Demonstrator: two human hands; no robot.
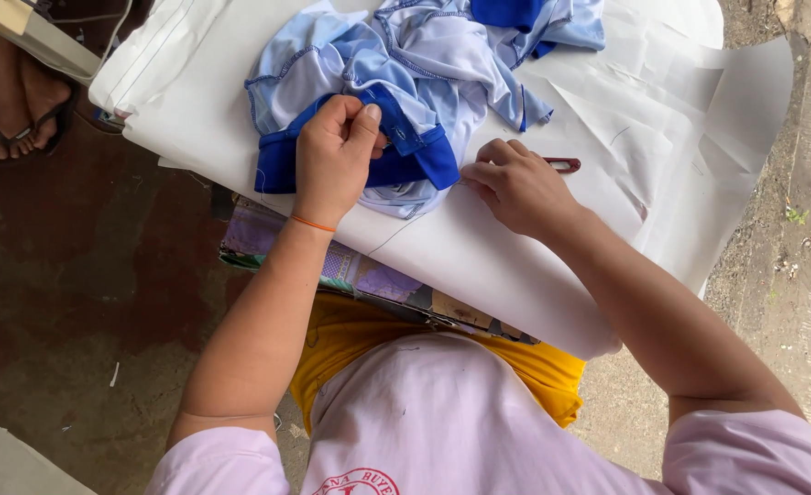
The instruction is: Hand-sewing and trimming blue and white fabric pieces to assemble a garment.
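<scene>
- Nearest the camera, a pale pink shirt (442,422) covers the person's chest, with a yellow cloth (515,362) lying across the lap just under the table edge.
- Both bare forearms reach forward from the pink sleeves to a table (479,247) covered in a large white paper sheet.
- Left hand (335,156), with a thin orange band at the wrist, is closed in a pinch: thumb and fingers grip the dark blue trim of a light blue and white garment (396,82).
- That garment lies crumpled on the far middle of the white sheet, its dark blue hem nearest the person and partly hidden behind the left hand.
- Right hand (515,188) rests on the sheet just right of the garment's blue hem, fingers curled inward and closed; what the fingertips pinch is too small to tell.
- A small red-handled tool (563,165) shows just beyond the right hand's knuckles, lying on the paper; whether the hand touches it I cannot tell.
- A patterned purple and green cloth (332,266) sticks out from under the white sheet at the near edge of the table, between the left forearm and the lap.
- At the far left, another person's feet in sandals (25,101) stand on the dark reddish floor (103,275), well apart from the hands.
- To the right of the table runs a grey concrete ground (790,275) with bits of litter.
</scene>
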